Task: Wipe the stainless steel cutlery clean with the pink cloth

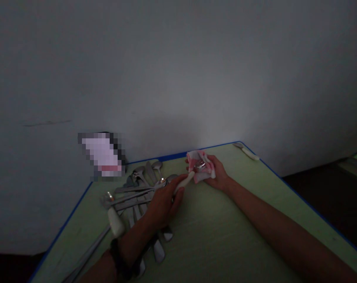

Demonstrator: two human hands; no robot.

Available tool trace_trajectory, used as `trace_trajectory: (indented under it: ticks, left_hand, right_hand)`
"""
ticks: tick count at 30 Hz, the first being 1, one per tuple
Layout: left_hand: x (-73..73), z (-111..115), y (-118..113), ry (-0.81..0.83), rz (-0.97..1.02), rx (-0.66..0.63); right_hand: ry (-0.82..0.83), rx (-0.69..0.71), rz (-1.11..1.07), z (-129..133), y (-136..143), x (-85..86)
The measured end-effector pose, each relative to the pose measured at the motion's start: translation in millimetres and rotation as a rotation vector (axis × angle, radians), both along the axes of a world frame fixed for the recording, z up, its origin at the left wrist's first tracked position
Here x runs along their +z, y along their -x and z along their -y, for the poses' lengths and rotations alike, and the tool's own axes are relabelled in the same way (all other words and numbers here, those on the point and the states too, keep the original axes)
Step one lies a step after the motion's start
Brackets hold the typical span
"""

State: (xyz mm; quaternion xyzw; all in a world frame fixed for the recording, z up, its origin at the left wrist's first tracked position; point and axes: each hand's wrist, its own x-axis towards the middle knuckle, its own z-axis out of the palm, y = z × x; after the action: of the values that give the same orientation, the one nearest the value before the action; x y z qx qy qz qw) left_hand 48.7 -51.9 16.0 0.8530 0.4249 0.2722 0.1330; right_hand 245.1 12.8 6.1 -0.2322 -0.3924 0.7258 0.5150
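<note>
My left hand (163, 202) is closed around the pale handle of a spoon (184, 184), held above the table in front of the cutlery pile. The spoon's shiny metal bowl lies against a pink and white cloth (196, 156). Spread across my right hand (220, 173), the cloth is gripped from beneath and behind, with the palm under it. Some of that hand's fingers are hidden by the cloth. Beside and below my left hand lies a heap of metal cutlery (134, 189), with spoons and flat handles crossing each other.
A phone-like object (101, 153), blurred out, leans against the wall at the back left. One pale-handled utensil (249, 152) lies at the far right corner. Another pale handle (116, 222) and long metal pieces (90, 251) are at the front left. The green table (225, 239) has blue edges.
</note>
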Motion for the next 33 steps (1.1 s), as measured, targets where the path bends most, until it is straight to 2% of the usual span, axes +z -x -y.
trace_trajectory:
  ticks: [3,10,21,28,33]
  left_hand:
    - [0.9,0.6,0.3,-0.012,0.01,-0.018]
    - [0.1,-0.2,2.0,-0.017,0.027,-0.024]
    - [2.4,2.2,0.9,-0.005,-0.046,-0.168]
    - [4.2,0.4,-2.9,0.056,-0.154,-0.214]
    - [3.3,0.4,-1.5,0.045,-0.128,-0.158]
  right_hand:
    - [0.004,0.016,0.043,1.9,0.0,-2.6]
    - [-0.125,-0.054,0.144,3.0,-0.5,-11.0]
    - [-0.153,-0.03,0.229,8.0,4.2,-5.3]
    - [-0.061,-0.026,0.165,4.4,6.9,-6.3]
    - [0.052,0.005,-0.053,-2.0,6.3,-3.1]
